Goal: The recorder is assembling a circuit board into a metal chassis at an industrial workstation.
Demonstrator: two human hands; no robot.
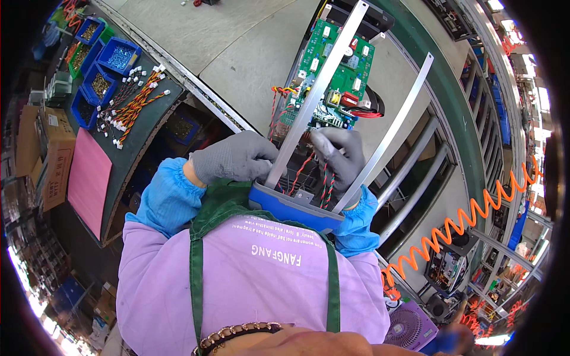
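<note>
An opened machine with a blue front panel [294, 212] stands against my front. A green circuit board [319, 64] is mounted inside it, behind a slanting metal bar [316, 95]; a second metal bar [399, 121] rises on the right. My left hand [234, 157], in a grey glove, has its fingers curled beside the first bar's lower end; what they grip is hidden. Between the bars, my gloved right hand [343, 157] is closed near the board's lower edge, its fingertips by small connectors. Red twisted wires [301, 172] and green-red twisted wires [328, 187] run below it.
At left, a bench holds blue bins [119, 55] of small parts, bundled wires with white plugs [139, 107] and a pink sheet [89, 181]. A cardboard box [57, 157] stands beyond. Rollers [409, 169], an orange coiled hose [442, 234] and a purple fan [408, 326] are at right.
</note>
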